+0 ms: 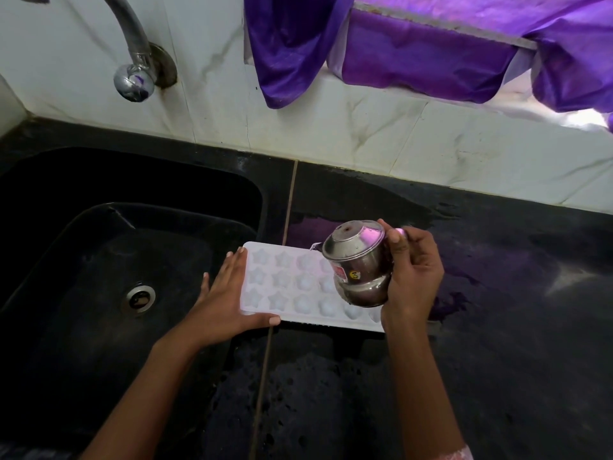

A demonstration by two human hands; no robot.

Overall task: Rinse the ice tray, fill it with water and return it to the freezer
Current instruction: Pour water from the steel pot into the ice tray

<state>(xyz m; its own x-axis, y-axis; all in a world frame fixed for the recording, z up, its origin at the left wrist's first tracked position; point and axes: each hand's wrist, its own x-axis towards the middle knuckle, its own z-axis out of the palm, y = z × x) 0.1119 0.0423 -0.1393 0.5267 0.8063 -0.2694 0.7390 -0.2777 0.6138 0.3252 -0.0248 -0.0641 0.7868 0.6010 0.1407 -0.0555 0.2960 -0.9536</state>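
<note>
I am tipping the small steel pot [358, 263] in my curled right grip [414, 270] slowly over the white plastic ice tray [285, 287], my flat left grip [225, 297] steadying it.

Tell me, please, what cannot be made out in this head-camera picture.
Head view only:
Right end of the ice tray: hidden by the steel pot and right hand.
Water in the tray's cups: white on white, cannot tell.
Pot's contents: hidden by its own wall.
Spout of the faucet: cut off by the top edge.
</note>
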